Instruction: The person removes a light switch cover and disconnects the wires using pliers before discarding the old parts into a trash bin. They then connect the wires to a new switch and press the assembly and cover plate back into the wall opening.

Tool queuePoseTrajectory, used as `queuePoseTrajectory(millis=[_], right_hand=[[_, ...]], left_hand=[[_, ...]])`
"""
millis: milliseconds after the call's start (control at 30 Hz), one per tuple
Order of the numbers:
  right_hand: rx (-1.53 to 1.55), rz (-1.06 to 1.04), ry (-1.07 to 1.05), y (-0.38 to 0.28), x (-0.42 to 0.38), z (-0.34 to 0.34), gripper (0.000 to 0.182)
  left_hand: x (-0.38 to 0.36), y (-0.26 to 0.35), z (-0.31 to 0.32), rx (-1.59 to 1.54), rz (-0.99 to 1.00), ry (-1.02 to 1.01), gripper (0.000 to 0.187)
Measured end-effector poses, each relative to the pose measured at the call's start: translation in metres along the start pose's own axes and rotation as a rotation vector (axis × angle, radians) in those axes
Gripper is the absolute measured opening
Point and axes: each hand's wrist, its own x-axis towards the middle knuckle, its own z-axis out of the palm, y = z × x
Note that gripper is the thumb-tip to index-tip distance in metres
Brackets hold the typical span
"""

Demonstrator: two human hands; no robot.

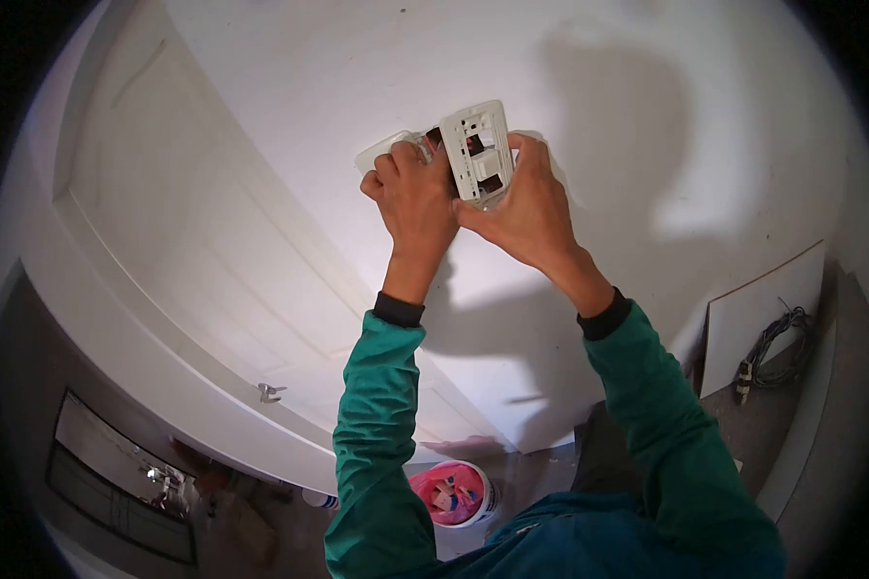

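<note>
Against the white wall, my right hand [536,207] grips a white switch plate [461,166] by its right side and lower edge. The plate is tilted away from the wall, with open slots and a white module in its middle. To its left, my left hand [412,198] is closed, its fingers curled at a dark opening where a bit of red shows. What its fingertips hold is hidden. A second white plate [381,150] lies against the wall beyond those left knuckles.
A white door [232,241] with a metal handle [271,393] is at left. Below me stands a white bucket [490,492] with pink inside and small pieces in it. A white panel [734,333] leans at right with a coiled dark cable [777,347].
</note>
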Motion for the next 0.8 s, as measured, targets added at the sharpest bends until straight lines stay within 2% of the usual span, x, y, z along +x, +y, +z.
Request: queuePoseTrajectory(millis=[133,200,300,500,600,733,800], right_hand=[[0.01,0.011,-0.043,0.003,0.001,-0.003,0.08],[0.0,-0.074,-0.027,0.005,0.002,-0.004,0.081],[0.002,0.0,-0.113,0.001,0.006,-0.011,0.083],[0.001,-0.049,-0.135,0.005,0.011,-0.015,0.083],[-0.046,-0.114,-0.135,0.005,0.018,-0.019,0.084],[-0.076,-0.079,-0.186,0.0,0.023,-0.025,0.087],[-0.098,-0.079,-0.146,-0.005,0.023,-0.026,0.086]], left_hand=[[-0.002,0.001,0.012,0.015,0.001,0.04,0.032],[-0.003,0.002,0.014,0.05,0.064,0.103,0.027],[0.0,0.004,0.012,0.004,0.038,0.095,0.024],[0.007,0.003,0.019,0.008,0.015,0.133,0.016],[0.01,0.0,0.016,-0.005,-0.001,0.101,0.016],[0.009,0.002,0.013,-0.052,-0.017,0.101,0.017],[0.006,0.002,0.01,-0.086,-0.032,0.077,0.018]])
